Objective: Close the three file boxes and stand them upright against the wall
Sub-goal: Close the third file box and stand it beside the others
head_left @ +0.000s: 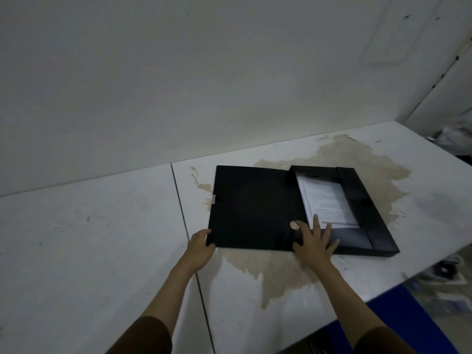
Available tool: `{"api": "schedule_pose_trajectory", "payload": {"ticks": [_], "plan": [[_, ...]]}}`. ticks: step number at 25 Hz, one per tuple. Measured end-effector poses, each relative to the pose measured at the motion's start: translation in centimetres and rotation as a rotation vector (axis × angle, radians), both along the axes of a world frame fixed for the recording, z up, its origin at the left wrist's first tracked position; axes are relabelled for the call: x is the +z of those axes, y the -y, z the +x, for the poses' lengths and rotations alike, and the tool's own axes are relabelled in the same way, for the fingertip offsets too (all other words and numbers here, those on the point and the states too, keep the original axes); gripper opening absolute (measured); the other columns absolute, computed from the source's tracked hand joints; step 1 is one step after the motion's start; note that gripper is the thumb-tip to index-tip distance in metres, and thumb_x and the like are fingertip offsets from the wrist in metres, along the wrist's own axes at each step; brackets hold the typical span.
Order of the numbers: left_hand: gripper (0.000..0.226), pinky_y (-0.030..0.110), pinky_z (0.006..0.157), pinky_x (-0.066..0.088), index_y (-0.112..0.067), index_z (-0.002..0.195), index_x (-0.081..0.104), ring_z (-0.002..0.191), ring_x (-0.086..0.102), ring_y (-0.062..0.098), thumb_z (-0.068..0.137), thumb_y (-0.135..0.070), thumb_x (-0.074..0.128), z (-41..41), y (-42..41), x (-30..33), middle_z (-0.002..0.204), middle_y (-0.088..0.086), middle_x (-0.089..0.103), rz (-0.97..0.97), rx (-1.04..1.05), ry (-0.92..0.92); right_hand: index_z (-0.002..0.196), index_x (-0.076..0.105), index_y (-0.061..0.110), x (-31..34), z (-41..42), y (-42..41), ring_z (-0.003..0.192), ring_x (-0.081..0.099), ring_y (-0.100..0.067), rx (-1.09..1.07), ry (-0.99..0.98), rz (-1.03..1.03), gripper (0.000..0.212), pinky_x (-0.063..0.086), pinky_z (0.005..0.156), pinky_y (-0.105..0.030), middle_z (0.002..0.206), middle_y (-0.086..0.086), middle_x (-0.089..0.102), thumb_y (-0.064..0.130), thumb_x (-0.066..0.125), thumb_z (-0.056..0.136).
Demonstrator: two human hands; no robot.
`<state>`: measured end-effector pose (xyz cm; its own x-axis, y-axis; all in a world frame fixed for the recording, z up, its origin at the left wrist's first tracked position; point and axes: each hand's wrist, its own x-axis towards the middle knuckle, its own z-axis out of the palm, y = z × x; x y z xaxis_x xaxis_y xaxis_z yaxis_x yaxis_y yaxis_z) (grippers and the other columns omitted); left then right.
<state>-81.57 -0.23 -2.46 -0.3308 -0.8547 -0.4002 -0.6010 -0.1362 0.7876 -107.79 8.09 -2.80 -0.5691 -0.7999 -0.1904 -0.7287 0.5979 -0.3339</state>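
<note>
Black plastic: your file box [301, 208] lies open and flat on the bench [89, 238], a little right of the middle, with the wall [178, 72] behind it and well apart from it.
Lid: the lid [250, 205] is folded out to the left and rests flat on the bench; a small pale tab [213, 199] sits at its left edge.
Tray: the tray part [362, 215] is on the right, and white printed papers [329, 203] lie inside it.
Button: a round pale button [295, 225] sits near the fold, just beside your right fingers.
Left grip: your left hand [201, 247] pinches the near left corner of the lid, thumb on top, the other fingers hidden under the edge.
Right grip: your right hand [315, 244] is spread wide and lies flat over the near edge of the box, with the fingertips reaching the lower edge of the papers.
Bench surface: white, with a large brown stain [278, 272] under and around the box, and a dark seam [184, 215] left of it.
Sleeves: brown sleeves [145, 335] cover both your upper forearms.
Other boxes: only this one box is visible.
</note>
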Motion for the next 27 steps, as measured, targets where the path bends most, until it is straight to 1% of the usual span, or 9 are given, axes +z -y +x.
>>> {"api": "schedule_pose_trajectory", "payload": {"ticks": [3,7,10,14,17,20,22,24,27], "plan": [[0.050,0.039,0.110,0.033,-0.009,0.139,0.033,0.129,0.040,0.030,0.090,-0.014,0.047,-1.4,0.7,-0.5,0.143,0.017,0.040,0.019,0.018,0.032,0.140,0.025,0.033,-0.8,-1.1,-0.1,0.140,-0.021,-0.042,-0.027,0.024,0.096,0.059,-0.006,0.111,-0.063,0.158,-0.010,-0.011,0.024,0.052,0.089],[0.055,0.041,0.109,0.034,-0.008,0.140,0.030,0.129,0.039,0.030,0.089,-0.016,0.050,-2.8,1.6,-1.1,0.144,0.016,0.036,0.081,0.108,0.019,0.132,0.039,0.021,-1.7,-1.2,-0.6,0.141,-0.013,-0.045,0.009,-0.015,0.049,0.048,0.000,0.112,-0.063,0.157,-0.009,0.010,0.014,0.053,0.086],[0.055,0.039,0.101,0.041,-0.009,0.138,0.031,0.122,0.046,0.031,0.088,-0.016,0.052,-3.2,2.4,-0.9,0.140,0.017,0.042,0.123,0.269,-0.068,0.127,0.046,0.016,-1.8,-1.5,-1.3,0.142,-0.006,-0.044,0.014,-0.050,-0.010,0.043,0.003,0.112,-0.063,0.153,-0.010,0.021,0.004,0.051,0.085],[0.051,0.034,0.093,0.042,-0.011,0.135,0.035,0.117,0.051,0.031,0.088,-0.011,0.055,-2.4,2.6,-0.1,0.135,0.019,0.048,0.134,0.526,-0.304,0.120,0.053,0.014,-1.1,-1.0,-1.7,0.143,-0.002,-0.042,0.008,-0.001,-0.088,0.037,0.006,0.114,-0.064,0.149,-0.009,0.029,-0.002,0.048,0.086],[0.035,0.028,0.085,0.046,-0.021,0.120,0.052,0.107,0.057,0.024,0.088,-0.009,0.055,-1.5,1.5,1.4,0.122,0.012,0.059,-0.036,0.610,-0.481,0.123,0.050,0.017,-0.8,0.7,-2.1,0.143,-0.005,-0.041,0.055,0.044,-0.086,0.040,0.005,0.114,-0.061,0.153,-0.006,0.024,0.001,0.048,0.087],[0.024,0.020,0.080,0.047,-0.028,0.107,0.060,0.102,0.060,0.012,0.088,-0.013,0.055,-0.6,0.0,3.7,0.107,-0.004,0.063,-0.204,0.728,-0.630,0.131,0.044,0.022,-0.6,4.0,-2.2,0.143,-0.009,-0.041,0.136,0.069,-0.049,0.045,0.004,0.115,-0.059,0.157,-0.003,0.014,0.008,0.049,0.088],[0.022,0.016,0.079,0.046,-0.029,0.106,0.062,0.098,0.060,0.002,0.089,-0.017,0.054,0.3,-0.9,5.0,0.103,-0.011,0.063,-0.312,0.806,-0.663,0.136,0.039,0.025,-0.4,6.8,-2.0,0.143,-0.011,-0.041,0.217,0.081,-0.021,0.049,0.003,0.115,-0.058,0.158,-0.002,0.009,0.015,0.050,0.089],[0.022,0.012,0.077,0.047,-0.027,0.107,0.063,0.096,0.060,-0.002,0.090,-0.019,0.052,1.7,-1.5,6.2,0.101,-0.013,0.064,-0.413,0.879,-0.658,0.139,0.034,0.029,0.0,9.6,-1.9,0.143,-0.012,-0.040,0.332,0.114,0.007,0.052,0.003,0.115,-0.058,0.159,0.000,0.003,0.020,0.049,0.090],[0.020,0.005,0.073,0.049,-0.028,0.102,0.065,0.092,0.061,-0.007,0.090,-0.022,0.051,4.5,-2.5,8.0,0.098,-0.016,0.065,-0.544,0.999,-0.679,0.143,0.026,0.033,0.7,14.0,-1.5,0.145,-0.010,-0.031,0.540,0.253,0.067,0.058,-0.002,0.115,-0.057,0.159,0.002,0.000,0.023,0.048,0.090]]}}
